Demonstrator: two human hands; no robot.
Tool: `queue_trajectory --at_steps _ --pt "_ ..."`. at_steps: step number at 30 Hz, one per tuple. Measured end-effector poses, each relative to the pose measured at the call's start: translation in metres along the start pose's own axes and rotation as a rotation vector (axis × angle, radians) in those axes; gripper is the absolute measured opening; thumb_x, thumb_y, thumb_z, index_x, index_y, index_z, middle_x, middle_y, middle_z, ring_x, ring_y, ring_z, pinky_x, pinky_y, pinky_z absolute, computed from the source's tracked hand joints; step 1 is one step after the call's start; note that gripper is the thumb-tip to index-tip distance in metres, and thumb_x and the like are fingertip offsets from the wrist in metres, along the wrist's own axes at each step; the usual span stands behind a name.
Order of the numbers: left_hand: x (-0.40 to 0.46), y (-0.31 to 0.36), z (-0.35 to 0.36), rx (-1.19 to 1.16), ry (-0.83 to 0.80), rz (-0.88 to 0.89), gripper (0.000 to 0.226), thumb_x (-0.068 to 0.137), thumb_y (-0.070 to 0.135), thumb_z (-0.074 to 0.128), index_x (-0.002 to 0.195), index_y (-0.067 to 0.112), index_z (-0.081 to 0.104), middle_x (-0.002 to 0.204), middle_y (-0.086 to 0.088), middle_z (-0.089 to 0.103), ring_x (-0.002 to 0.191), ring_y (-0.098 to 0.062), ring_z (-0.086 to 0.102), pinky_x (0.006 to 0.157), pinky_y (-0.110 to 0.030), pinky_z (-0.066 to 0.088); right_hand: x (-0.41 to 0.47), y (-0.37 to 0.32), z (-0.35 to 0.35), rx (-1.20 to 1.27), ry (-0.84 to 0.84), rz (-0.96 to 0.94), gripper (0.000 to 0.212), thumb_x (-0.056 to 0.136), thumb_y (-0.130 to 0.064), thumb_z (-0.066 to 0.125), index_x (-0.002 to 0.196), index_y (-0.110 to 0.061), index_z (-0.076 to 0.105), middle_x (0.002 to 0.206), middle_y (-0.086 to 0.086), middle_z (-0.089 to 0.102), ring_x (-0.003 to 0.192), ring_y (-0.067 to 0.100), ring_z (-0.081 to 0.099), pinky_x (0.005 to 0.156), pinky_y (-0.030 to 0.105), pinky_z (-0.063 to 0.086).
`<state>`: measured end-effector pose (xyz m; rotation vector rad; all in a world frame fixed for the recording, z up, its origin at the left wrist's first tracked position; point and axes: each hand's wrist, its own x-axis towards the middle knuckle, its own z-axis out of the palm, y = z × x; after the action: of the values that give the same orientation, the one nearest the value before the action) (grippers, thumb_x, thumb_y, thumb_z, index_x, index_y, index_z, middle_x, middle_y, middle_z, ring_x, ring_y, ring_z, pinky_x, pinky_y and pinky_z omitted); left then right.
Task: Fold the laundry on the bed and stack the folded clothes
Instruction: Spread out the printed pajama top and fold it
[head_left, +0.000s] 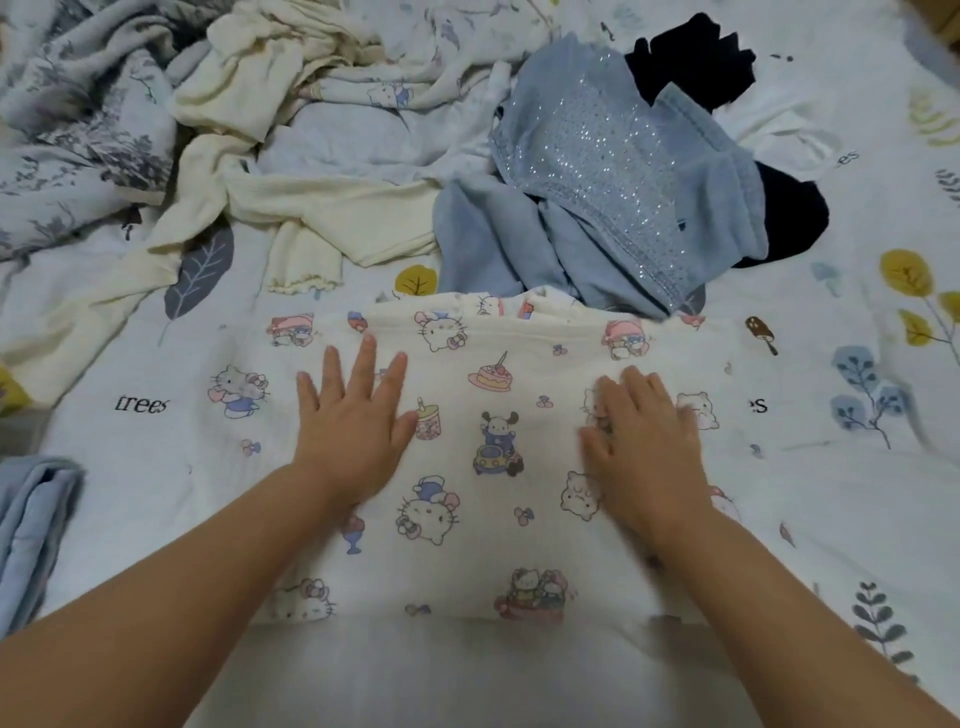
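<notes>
A white garment printed with cartoon cats (488, 467) lies flat and folded on the bed in front of me. My left hand (356, 415) presses flat on its left half with fingers spread. My right hand (644, 441) lies on its right half, fingers straight, slightly blurred. Behind it sit a crumpled light-blue garment with sparkling dots (613, 176), a cream ribbed garment (291, 208) and a black garment (696, 57).
The bed sheet (841, 493) is white with leaf prints and the word "trees". A folded light-blue piece (31, 530) lies at the left edge. A grey floral blanket (67, 119) is bunched at the far left.
</notes>
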<state>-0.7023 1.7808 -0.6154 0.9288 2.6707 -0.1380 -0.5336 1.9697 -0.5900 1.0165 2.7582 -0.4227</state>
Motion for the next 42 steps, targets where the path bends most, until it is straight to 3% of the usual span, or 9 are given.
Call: queue_trajectory --at_steps 4,9,15,21,25,29,34,39,42 --pt "-0.024 0.055 -0.017 -0.21 0.136 0.139 0.065 0.095 0.045 0.028 0.151 0.023 0.001 0.158 -0.004 -0.01 0.145 -0.023 -0.011 0.114 -0.048 -0.006 -0.057 0.024 -0.019 0.187 0.336 0.327 0.051 0.085 -0.023 0.058 0.133 -0.008 0.045 0.134 0.022 0.045 0.126 0.036 0.036 0.101 0.048 0.03" --pt "-0.032 0.112 -0.004 -0.116 -0.043 0.378 0.06 0.098 0.049 0.018 0.149 0.029 -0.006 0.156 0.002 -0.019 0.14 -0.016 -0.026 0.109 -0.043 -0.02 -0.097 0.055 -0.013 0.727 -0.009 0.774 0.057 0.081 -0.04 0.064 0.124 -0.006 0.047 0.116 0.017 0.059 0.106 0.034 0.055 0.095 0.046 0.043" --pt "-0.029 0.115 -0.001 -0.105 -0.197 0.356 0.06 0.099 0.048 0.021 0.15 0.027 0.0 0.158 0.003 -0.015 0.143 -0.016 -0.018 0.114 -0.043 -0.012 -0.095 0.04 -0.013 1.692 -0.007 0.894 0.025 0.075 -0.002 0.071 0.1 -0.002 0.066 0.09 0.014 0.073 0.083 0.029 0.069 0.078 0.046 0.054" --pt "-0.036 0.106 -0.065 -0.926 -0.363 0.164 0.039 0.099 0.044 0.033 0.136 0.036 0.042 0.143 0.011 0.042 0.135 -0.015 0.034 0.107 -0.028 0.028 -0.1 -0.027 -0.03 1.173 0.298 0.411 0.02 0.072 -0.012 0.074 0.076 -0.025 0.059 0.068 -0.021 0.067 0.063 -0.006 0.061 0.055 0.006 0.044" --pt "-0.047 0.071 -0.121 -1.411 -0.427 0.118 0.053 0.081 0.064 0.041 0.112 0.028 0.063 0.109 0.009 0.069 0.104 -0.01 0.063 0.091 -0.03 0.047 -0.113 -0.098 -0.035 0.781 0.314 -0.023 0.032 0.059 -0.014 0.06 0.09 -0.021 0.064 0.084 -0.008 0.066 0.075 0.009 0.058 0.061 0.014 0.041" --pt "-0.052 0.015 -0.145 -1.179 -0.264 0.082 0.071 0.06 0.067 0.067 0.121 0.034 0.053 0.11 0.012 0.066 0.098 0.001 0.063 0.082 -0.015 0.048 -0.115 -0.146 -0.027 0.433 0.228 -0.255 0.057 0.039 -0.016 0.082 0.094 -0.013 0.071 0.107 0.008 0.07 0.09 0.028 0.069 0.072 0.033 0.057" --pt "-0.046 -0.04 -0.111 -0.73 -0.12 -0.037 0.089 0.058 0.034 0.086 0.133 0.032 0.036 0.109 0.02 0.053 0.094 0.003 0.052 0.074 -0.017 0.041 -0.113 -0.2 -0.01 0.373 0.124 -0.311 0.02 0.065 -0.023 0.067 0.083 -0.021 0.075 0.098 -0.001 0.073 0.087 0.019 0.07 0.074 0.026 0.056" --pt "-0.04 -0.086 -0.05 -0.968 -0.04 -0.345 0.048 0.072 0.001 0.074 0.113 0.013 0.053 0.105 -0.007 0.063 0.094 -0.024 0.06 0.071 -0.028 0.046 -0.112 -0.216 0.004 0.38 -0.311 -0.536 0.055 0.094 -0.026 0.048 0.144 -0.017 0.027 0.154 0.006 0.023 0.143 0.021 0.013 0.119 0.033 0.005" --pt "-0.045 -0.095 -0.039 -0.779 0.105 -0.493 0.059 0.076 0.012 0.073 0.126 0.006 0.042 0.114 -0.016 0.056 0.103 -0.033 0.055 0.075 -0.032 0.039 -0.105 -0.201 0.003 0.309 0.072 -0.36 0.048 0.085 -0.025 0.055 0.132 -0.016 0.051 0.144 0.01 0.043 0.136 0.027 0.035 0.112 0.04 0.029"
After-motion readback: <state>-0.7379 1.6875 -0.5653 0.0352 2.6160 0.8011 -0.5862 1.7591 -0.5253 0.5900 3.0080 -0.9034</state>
